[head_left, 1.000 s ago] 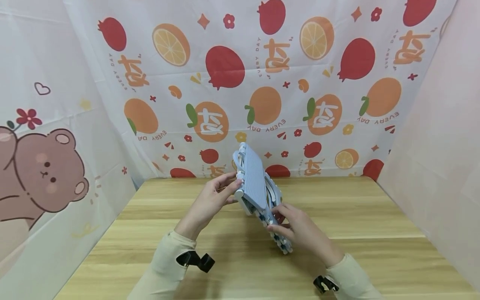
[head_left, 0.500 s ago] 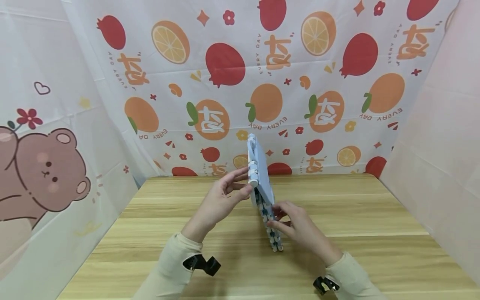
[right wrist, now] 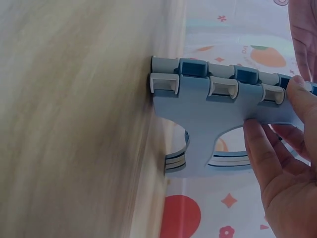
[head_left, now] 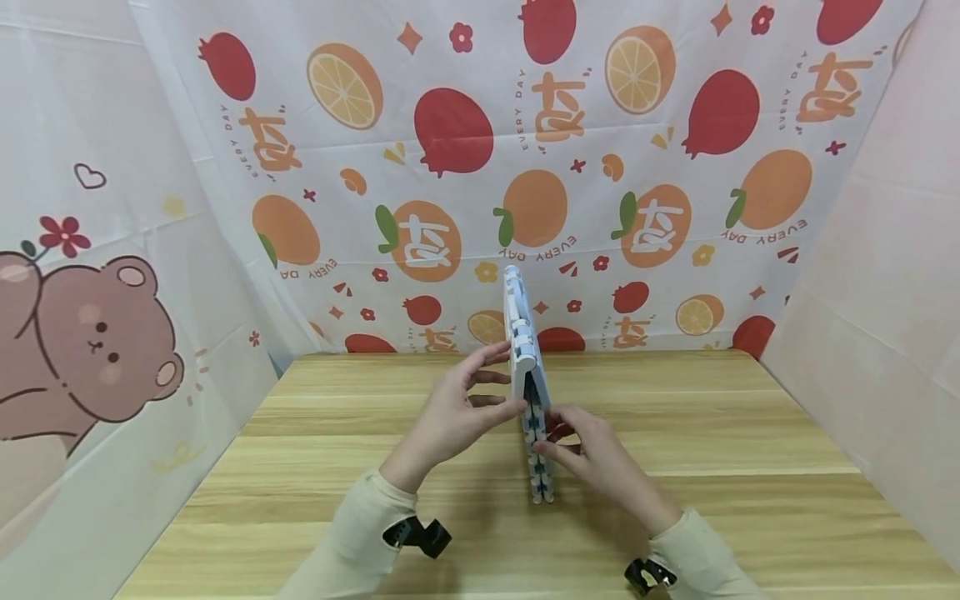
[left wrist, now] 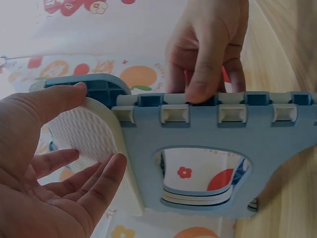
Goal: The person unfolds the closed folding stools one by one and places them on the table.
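Note:
A pale blue and white folding stool (head_left: 538,385) stands nearly folded flat on edge at mid-table, its hinged edge towards me. My left hand (head_left: 453,417) touches its left side. In the left wrist view its fingertips lie against the white textured panel (left wrist: 81,129), with the thumb at that panel's upper edge. On the other side, my right hand (head_left: 596,446) pinches the hinged leg panel (right wrist: 195,121). Its thumb rests on the hinge edge, and its fingers reach the opening in the panel. Parts of those fingers are hidden behind the stool.
The stool's lower end meets the wooden table (head_left: 337,500). Behind it hangs a white cloth (head_left: 480,192) printed with fruit. A bear-print cloth (head_left: 105,342) closes off the left side, and a plain pale cloth (head_left: 870,333) the right.
The stool has turned and folded flatter, from tilted and partly spread to nearly upright and edge-on. My left hand has shifted right with it. The right hand stays nearly in place.

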`<state>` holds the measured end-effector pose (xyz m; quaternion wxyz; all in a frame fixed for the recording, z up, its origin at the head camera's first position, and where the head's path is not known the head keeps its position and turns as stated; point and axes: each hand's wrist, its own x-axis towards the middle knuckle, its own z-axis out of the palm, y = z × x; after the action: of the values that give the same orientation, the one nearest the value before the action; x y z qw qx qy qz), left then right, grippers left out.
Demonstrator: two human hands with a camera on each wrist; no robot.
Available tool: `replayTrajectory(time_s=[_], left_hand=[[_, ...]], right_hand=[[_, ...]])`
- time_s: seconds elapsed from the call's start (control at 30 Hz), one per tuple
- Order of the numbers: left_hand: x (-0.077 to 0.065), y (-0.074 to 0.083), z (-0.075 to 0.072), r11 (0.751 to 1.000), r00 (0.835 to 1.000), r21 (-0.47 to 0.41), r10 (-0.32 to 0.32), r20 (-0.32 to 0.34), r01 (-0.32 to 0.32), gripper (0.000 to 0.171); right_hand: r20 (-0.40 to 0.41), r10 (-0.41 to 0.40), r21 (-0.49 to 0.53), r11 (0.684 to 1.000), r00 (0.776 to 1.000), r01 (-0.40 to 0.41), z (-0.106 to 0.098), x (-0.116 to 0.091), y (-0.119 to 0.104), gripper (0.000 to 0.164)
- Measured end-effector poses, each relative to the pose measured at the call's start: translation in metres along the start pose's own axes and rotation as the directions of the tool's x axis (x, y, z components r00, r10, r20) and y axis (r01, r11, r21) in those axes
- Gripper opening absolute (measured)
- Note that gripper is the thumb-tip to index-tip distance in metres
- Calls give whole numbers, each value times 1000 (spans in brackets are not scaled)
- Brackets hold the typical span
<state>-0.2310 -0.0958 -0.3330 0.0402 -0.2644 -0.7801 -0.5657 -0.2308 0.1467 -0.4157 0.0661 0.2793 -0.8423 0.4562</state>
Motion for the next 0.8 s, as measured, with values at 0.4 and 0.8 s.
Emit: replayTrajectory(time_s=[0.4,0.8], left_hand=[[5,-28,12,994,994,45,-97,56,95,62],[6,-42,19,988,988,111,-115,99,104,43]], right_hand=[[-10,37,25,999,999,-37,1,2,4,36],[69,35,33,999,997,-38,4,1,13,50]])
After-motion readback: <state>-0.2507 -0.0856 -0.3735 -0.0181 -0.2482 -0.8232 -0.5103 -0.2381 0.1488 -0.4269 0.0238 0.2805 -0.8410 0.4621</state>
